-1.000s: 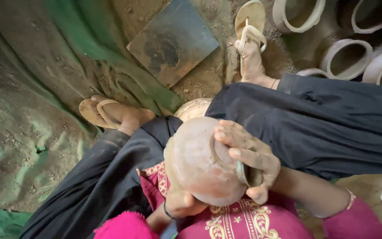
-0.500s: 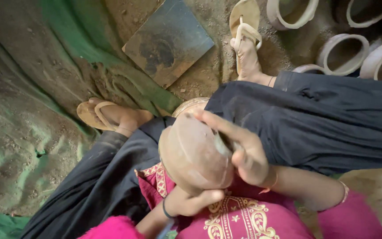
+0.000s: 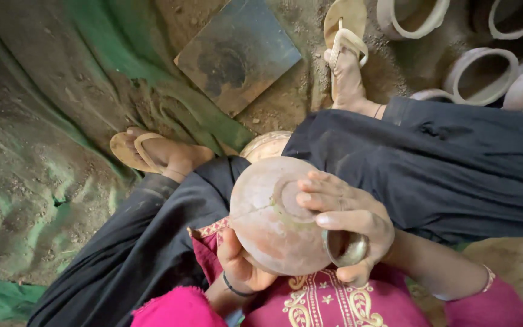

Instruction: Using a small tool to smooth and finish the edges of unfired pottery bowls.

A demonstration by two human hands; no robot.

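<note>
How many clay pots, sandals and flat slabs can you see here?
Clay pot held in the hands: 1
Open clay pots on the ground, top right: 5, maybe more cut off
Sandals: 2
Flat slab: 1
Total: 9

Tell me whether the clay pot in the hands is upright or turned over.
Turned over: the clay pot shows its rounded base with a ring mark facing up; the left hand cradles it below, the right hand rests on top.

Round brown clay pot [image 3: 270, 221], lap-level
</note>
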